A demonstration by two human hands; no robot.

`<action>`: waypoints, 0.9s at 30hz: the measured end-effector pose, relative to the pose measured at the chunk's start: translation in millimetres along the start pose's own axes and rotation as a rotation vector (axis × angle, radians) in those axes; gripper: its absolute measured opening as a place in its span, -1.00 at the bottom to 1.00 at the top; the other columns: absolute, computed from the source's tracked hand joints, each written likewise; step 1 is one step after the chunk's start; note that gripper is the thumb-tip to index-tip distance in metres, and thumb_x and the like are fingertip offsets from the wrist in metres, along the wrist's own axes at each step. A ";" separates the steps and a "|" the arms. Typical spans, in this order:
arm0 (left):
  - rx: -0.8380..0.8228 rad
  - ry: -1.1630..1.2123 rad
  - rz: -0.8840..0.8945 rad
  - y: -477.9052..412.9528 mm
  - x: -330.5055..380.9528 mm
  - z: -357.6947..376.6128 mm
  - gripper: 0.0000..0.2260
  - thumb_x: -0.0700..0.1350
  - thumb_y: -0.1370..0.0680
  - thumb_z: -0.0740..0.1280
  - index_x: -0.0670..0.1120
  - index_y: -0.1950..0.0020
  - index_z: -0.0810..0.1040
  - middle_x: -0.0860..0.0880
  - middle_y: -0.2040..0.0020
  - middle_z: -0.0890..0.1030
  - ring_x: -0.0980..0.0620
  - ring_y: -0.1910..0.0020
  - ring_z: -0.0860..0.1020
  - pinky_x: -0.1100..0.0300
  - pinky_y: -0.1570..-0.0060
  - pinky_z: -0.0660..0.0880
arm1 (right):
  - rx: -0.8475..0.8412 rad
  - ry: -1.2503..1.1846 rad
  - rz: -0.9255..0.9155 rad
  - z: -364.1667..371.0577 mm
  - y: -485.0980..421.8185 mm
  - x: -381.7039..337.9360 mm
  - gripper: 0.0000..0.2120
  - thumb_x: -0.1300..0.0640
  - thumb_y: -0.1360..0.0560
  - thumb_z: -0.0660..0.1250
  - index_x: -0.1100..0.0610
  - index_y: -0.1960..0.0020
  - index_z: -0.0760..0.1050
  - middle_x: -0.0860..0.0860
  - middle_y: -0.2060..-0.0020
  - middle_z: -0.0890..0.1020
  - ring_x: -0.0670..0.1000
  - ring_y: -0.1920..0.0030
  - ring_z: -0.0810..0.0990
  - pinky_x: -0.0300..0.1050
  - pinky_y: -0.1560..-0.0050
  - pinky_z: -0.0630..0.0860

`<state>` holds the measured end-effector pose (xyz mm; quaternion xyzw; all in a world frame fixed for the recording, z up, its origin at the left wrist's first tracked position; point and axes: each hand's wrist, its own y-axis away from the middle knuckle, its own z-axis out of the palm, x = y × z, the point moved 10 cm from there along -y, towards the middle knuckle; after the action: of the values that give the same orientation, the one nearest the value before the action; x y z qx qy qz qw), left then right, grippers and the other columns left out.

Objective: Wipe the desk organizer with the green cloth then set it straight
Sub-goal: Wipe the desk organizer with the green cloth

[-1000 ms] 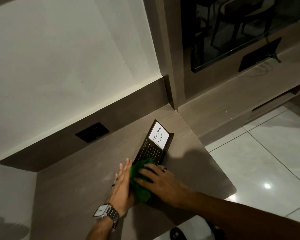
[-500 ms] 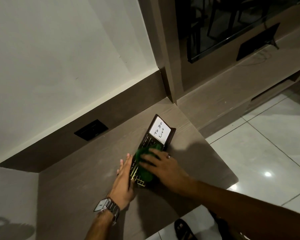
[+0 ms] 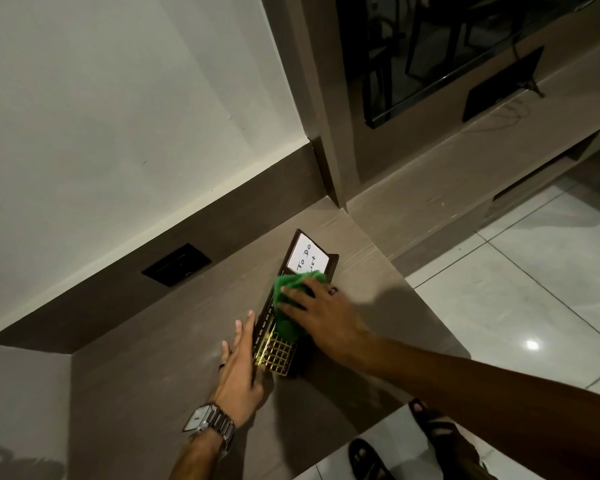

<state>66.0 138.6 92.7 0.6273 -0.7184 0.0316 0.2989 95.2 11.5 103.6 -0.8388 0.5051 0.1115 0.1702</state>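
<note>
The desk organizer [image 3: 293,308] lies flat on the brown table [image 3: 146,393], its long axis running from about 7 o'clock near the person to 1 o'clock toward the corner where the table meets the wall. Its far end carries a white card [image 3: 307,256] handwritten "To Do List", the lower edge of the second word partly covered. Its near end shows a gold grid [image 3: 278,355], and a strip of month names runs along its left edge.

The right hand [image 3: 321,311] reaches in from 4 o'clock and lies palm-down on the green cloth [image 3: 286,306], fingers spread and pressing it onto the middle of the organizer, just below the card. A ring [image 3: 333,291] sits on one finger. The cloth is bunched under the hand rather than gripped in a fist.

The left hand [image 3: 239,372] comes in from 6 o'clock, open and flat, fingers extended along the organizer's left edge and touching it, holding nothing. A metal wristwatch [image 3: 205,420] is on that wrist.

A dark wall socket [image 3: 176,265] sits on the back panel at 10 o'clock from the organizer. Two sandalled feet [image 3: 371,460] stand on the tiled floor [image 3: 516,306] at 5 o'clock.
</note>
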 end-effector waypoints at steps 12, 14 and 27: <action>0.069 -0.271 0.098 2.3 -4.0 -3.2 -0.10 -0.09 -0.49 0.28 0.16 -0.38 -0.48 0.06 -0.49 -0.26 0.06 -0.50 -0.25 0.04 -0.45 -0.27 | 0.070 -0.042 0.219 7.6 9.9 63.8 -0.39 0.18 -0.43 0.43 -0.03 -0.42 0.30 0.07 -0.43 0.31 0.19 -0.38 0.31 0.15 -0.07 0.58; 0.079 -0.289 0.104 2.3 -2.1 -2.9 -0.08 -0.09 -0.49 0.29 0.18 -0.37 -0.50 0.05 -0.49 -0.25 0.05 -0.50 -0.23 0.03 -0.45 -0.26 | 0.007 0.000 0.063 28.2 23.2 37.0 -0.37 0.15 -0.37 0.50 -0.01 -0.38 0.36 0.09 -0.38 0.39 0.22 -0.34 0.35 0.18 -0.03 0.58; 0.017 -0.271 0.048 -7.4 -0.4 3.0 0.04 -0.13 -0.37 0.43 0.00 -0.46 -0.40 -0.01 -0.51 -0.31 0.04 -0.49 -0.28 0.02 -0.46 -0.29 | 0.071 0.002 0.187 24.0 13.4 69.7 -0.43 0.25 -0.37 0.46 0.08 -0.34 0.40 0.12 -0.28 0.47 0.22 -0.18 0.43 0.14 0.04 0.59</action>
<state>71.7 136.2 87.6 0.6112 -0.7665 -0.0401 0.1930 115.4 -41.1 54.3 -0.7815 0.5850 0.1079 0.1880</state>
